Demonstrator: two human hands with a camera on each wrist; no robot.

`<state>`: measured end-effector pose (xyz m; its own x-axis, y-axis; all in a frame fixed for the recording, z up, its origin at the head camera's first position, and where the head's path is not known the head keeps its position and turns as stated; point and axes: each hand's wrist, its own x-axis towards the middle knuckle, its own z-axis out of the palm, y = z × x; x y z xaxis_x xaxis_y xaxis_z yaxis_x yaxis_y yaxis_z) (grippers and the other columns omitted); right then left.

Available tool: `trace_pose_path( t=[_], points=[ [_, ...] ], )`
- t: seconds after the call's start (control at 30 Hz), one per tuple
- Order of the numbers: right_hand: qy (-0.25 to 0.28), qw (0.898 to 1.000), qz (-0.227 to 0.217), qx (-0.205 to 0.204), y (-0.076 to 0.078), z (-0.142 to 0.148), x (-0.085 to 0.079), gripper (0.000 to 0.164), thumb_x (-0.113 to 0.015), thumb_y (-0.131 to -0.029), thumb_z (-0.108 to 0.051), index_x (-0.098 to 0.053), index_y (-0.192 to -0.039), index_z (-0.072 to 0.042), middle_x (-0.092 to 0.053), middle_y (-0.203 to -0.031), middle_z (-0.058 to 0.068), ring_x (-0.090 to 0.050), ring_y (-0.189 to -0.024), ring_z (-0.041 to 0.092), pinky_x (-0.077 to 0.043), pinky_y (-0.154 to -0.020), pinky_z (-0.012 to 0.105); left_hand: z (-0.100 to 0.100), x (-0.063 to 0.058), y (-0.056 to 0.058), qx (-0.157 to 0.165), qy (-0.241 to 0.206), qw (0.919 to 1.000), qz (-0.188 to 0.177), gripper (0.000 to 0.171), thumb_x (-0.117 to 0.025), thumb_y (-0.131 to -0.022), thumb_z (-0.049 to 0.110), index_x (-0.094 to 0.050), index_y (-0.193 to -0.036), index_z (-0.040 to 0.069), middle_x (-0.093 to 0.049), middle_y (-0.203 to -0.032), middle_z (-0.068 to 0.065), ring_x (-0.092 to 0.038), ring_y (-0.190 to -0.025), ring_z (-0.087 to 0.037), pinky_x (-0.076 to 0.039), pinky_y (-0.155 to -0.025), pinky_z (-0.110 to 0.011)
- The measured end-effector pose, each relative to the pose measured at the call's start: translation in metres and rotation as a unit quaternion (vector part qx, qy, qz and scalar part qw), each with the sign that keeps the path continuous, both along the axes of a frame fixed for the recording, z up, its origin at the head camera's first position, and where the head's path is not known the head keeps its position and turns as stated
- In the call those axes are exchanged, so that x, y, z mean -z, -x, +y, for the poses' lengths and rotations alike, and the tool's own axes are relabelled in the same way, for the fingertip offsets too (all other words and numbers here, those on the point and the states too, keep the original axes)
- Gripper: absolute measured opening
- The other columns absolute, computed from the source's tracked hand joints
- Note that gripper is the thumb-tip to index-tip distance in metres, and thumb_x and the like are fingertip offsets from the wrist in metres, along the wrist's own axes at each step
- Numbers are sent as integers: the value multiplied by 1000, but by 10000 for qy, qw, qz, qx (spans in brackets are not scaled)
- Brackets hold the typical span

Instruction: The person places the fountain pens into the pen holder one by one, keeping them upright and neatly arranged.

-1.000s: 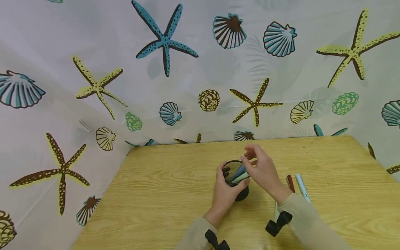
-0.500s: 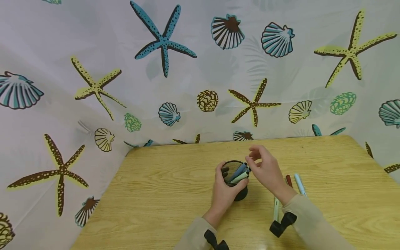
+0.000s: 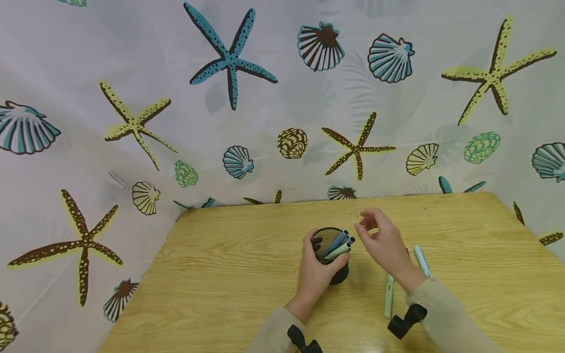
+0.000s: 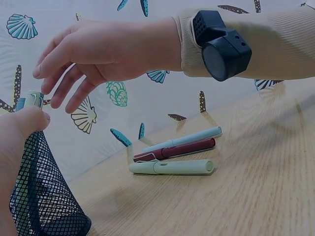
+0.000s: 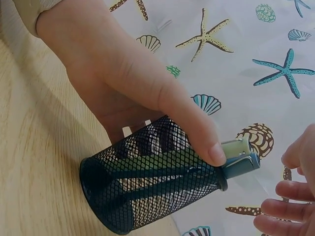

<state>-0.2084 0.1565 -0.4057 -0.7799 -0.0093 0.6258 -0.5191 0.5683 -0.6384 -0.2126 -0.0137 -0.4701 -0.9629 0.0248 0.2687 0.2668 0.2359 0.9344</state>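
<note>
A black mesh pen holder stands tilted on the table, with blue pens and a light green pen leaning in it, caps up. My left hand grips the holder around its upper part; in the right wrist view the thumb of that left hand lies along the mesh near the rim. To the right of the rim, my right hand hovers apart from the pens, fingers loosely bent and holding nothing. The left wrist view shows that right hand above the caps.
On the table, right of the holder, lie a light green pen, a dark red pen and a light blue pen. My right forearm partly covers them in the head view. A cloth with starfish and shells hangs behind.
My right hand has drawn away from the pen caps to the right, uncovering them. The left hand keeps its grip on the holder.
</note>
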Motion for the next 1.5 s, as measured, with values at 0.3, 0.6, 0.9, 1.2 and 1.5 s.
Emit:
trace_pose_path(
  t=[0.3,0.6,0.9,1.2,1.5],
  points=[
    [-109,9997,-36,211,-3,13,5,25,-64,-87,-8,-56,-110,-2,-61,-87,7,-59,-79,19,-51,-61,32,-1,-2,-1,-12,5,10000,-5,91,-78,-68,48,-28,-140,26,-43,-133,-10,-42,-120,-30,-37,-95,-46],
    [-196,9992,-135,316,-7,25,7,26,-64,-88,-10,-56,-112,-2,-60,-88,6,-58,-75,17,-49,-58,27,0,-2,0,-12,53,10000,-21,90,-78,-69,49,-28,-140,27,-43,-133,-8,-43,-120,-29,-38,-94,-46],
    [-267,9984,-316,388,-11,39,14,27,-62,-90,-12,-54,-114,-3,-59,-90,6,-57,-75,17,-49,-59,27,-1,-2,-1,-42,12,10000,-39,90,-78,-68,49,-28,-140,28,-43,-130,0,-42,-120,-29,-38,-93,-45],
    [-277,9978,-285,523,-15,52,20,25,-61,-90,-10,-55,-112,-1,-60,-90,8,-57,-75,19,-48,-58,25,-1,-3,-3,20,-58,9999,-92,90,-78,-68,48,-28,-140,27,-43,-129,-1,-42,-119,-29,-39,-93,-44],
    [-369,9964,-395,648,-19,63,20,26,-61,-90,-12,-55,-112,0,-60,-91,9,-54,-69,19,-44,-51,25,-1,-3,-2,12,-57,9999,-81,91,-78,-68,49,-28,-140,27,-43,-131,-4,-42,-119,-30,-39,-93,-45]
  ],
)
